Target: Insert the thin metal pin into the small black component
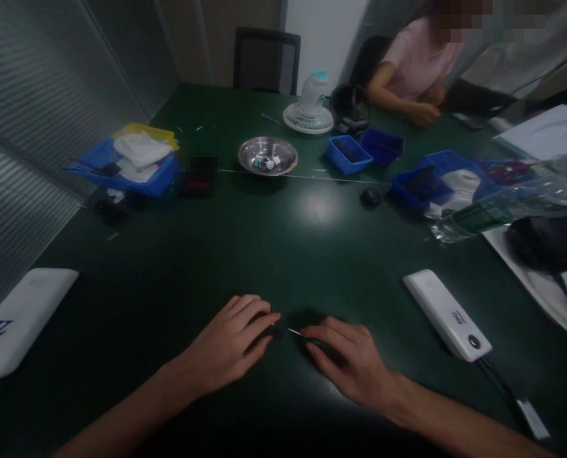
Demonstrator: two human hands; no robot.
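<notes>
My left hand [245,340] is closed, thumb and fingers pinching a small black part [275,331] whose kind I cannot make out. Across from it, my right hand [347,356] grips a thin screwdriver-like tool [296,333] with a bright metal shaft and a dark handle. The tool's tip points left, toward the black part, with a small gap between them. Both hands are low over the dark green table [264,254], near its front. The fingers hide much of the part and the handle.
White devices lie at left [30,318] and right [448,312]. Farther back are a metal bowl [249,164] with small pieces, a fan [307,117], blue bins [347,156], a mouse [371,196] and a plastic bottle [478,216]. Another person [412,76] sits at the far right.
</notes>
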